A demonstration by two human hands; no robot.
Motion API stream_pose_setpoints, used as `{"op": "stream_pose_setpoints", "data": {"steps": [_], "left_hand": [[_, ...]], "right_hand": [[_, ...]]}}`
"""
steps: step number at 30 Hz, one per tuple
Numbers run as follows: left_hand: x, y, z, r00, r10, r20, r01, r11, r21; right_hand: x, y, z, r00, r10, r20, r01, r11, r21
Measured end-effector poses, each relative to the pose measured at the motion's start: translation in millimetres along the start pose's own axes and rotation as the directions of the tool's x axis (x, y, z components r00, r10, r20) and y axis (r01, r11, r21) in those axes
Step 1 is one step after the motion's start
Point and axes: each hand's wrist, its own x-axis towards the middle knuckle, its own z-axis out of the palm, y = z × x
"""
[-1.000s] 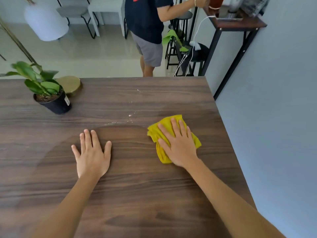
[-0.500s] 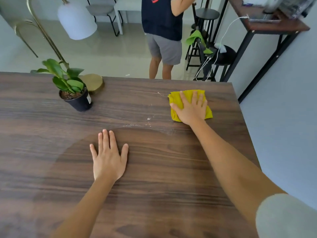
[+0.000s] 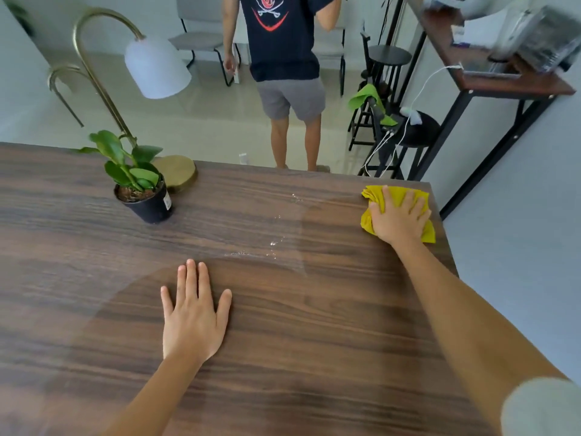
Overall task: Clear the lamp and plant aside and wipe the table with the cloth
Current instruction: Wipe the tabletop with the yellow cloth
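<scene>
A yellow cloth (image 3: pixel 371 196) lies crumpled at the far right corner of the dark wooden table (image 3: pixel 314 341). My right hand (image 3: pixel 397 217) presses flat on it, fingers spread. My left hand (image 3: pixel 195 316) rests palm down on the bare wood near the middle, holding nothing. A small plant in a black pot (image 3: pixel 143 196) stands at the far left. Just behind it is the brass lamp's round base (image 3: pixel 177 172), with the white shade (image 3: pixel 155 69) hanging over the floor beyond. Small water droplets (image 3: pixel 273 243) glint on the wood between plant and cloth.
A person in a dark shirt and grey shorts (image 3: pixel 287 77) stands just past the table's far edge. To the right are black stools (image 3: pixel 396 130) with cables and a green cloth, and a side table (image 3: pixel 490 70). A grey wall runs along the right.
My right hand has pushed the yellow cloth away from me and to the right, from mid-table to the far right corner. My left hand has stayed flat on the wood.
</scene>
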Motion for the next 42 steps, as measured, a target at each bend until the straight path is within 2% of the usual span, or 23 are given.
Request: {"op": "stream_pose_setpoints", "data": {"steps": [3,5,7,8,10,12,15,19,23,25,28,30,32,34,36,38,40,42], "left_hand": [[0.8,1.7,0.3,1.000,-0.003,-0.003,0.003,1.000,0.004],[2.7,1.5,0.2,1.000,-0.009,0.003,0.009,1.000,0.003],[2.7,-0.3,0.7,1.000,-0.012,0.007,0.012,1.000,0.002],[2.0,-1.5,1.1,1.000,-0.010,0.008,0.010,1.000,0.004],[1.1,-2.7,1.9,1.000,-0.008,-0.001,0.008,1.000,-0.005],[1.6,-1.5,1.6,1.000,-0.002,-0.008,0.002,1.000,-0.017],[2.6,-1.9,2.2,1.000,0.006,-0.006,-0.006,1.000,-0.006],[1.4,-4.3,3.6,1.000,0.013,-0.009,-0.014,1.000,-0.012],[2.0,-2.5,3.3,1.000,0.021,-0.011,-0.021,1.000,-0.021],[1.6,-1.4,3.4,1.000,0.021,-0.009,-0.021,1.000,-0.012],[1.4,-0.5,2.3,1.000,0.020,-0.002,-0.020,1.000,-0.014],[3.2,0.6,2.2,1.000,0.020,0.000,-0.020,1.000,-0.008],[3.9,2.3,3.2,1.000,0.018,-0.003,-0.018,1.000,-0.006],[3.0,2.3,3.1,1.000,0.008,0.000,-0.008,1.000,-0.016],[2.8,1.1,2.0,1.000,-0.002,0.007,0.002,1.000,-0.013],[4.8,0.6,-1.4,0.999,-0.005,0.035,0.005,1.000,-0.019],[7.1,-0.6,-6.3,0.997,-0.006,0.071,0.014,0.993,-0.114],[8.1,-7.8,-17.3,0.996,-0.007,0.094,0.034,0.955,-0.295]], "right_hand": [[13.1,-89.1,16.6,0.982,-0.174,0.066,0.176,0.984,-0.026],[4.1,-130.2,27.5,0.920,-0.375,0.115,0.382,0.923,-0.045],[4.4,-134.6,28.1,0.830,-0.526,0.185,0.540,0.841,-0.033],[9.8,-123.2,24.4,0.812,-0.548,0.199,0.564,0.825,-0.029],[30.3,-82.0,14.8,0.870,-0.473,0.137,0.482,0.876,-0.038],[54.8,-29.2,1.9,0.955,-0.292,0.050,0.294,0.955,-0.040],[69.2,29.4,-14.4,0.992,-0.123,0.024,0.124,0.992,-0.016],[23.4,54.2,-4.1,0.995,-0.093,-0.029,0.094,0.995,0.021],[-100.8,94.2,12.1,0.979,-0.188,-0.080,0.185,0.982,-0.041],[-145.0,109.0,16.8,0.978,-0.200,-0.059,0.195,0.978,-0.077],[-128.3,107.7,10.8,0.984,-0.176,-0.035,0.171,0.978,-0.123],[-78.0,88.5,0.7,0.997,-0.074,-0.037,0.071,0.994,-0.085],[-18.1,53.2,-10.5,0.999,0.032,-0.014,-0.032,0.999,-0.014],[20.2,-1.2,-11.9,0.998,0.052,0.035,-0.053,0.999,0.013],[25.0,-65.6,3.0,0.994,-0.062,0.085,0.064,0.998,-0.018],[-1.3,-127.8,25.4,0.960,-0.248,0.127,0.253,0.967,-0.027],[-49.2,-164.3,48.3,0.896,-0.420,0.147,0.429,0.902,-0.040],[-105.1,-161.3,61.9,0.808,-0.566,0.161,0.582,0.810,-0.071]]}}
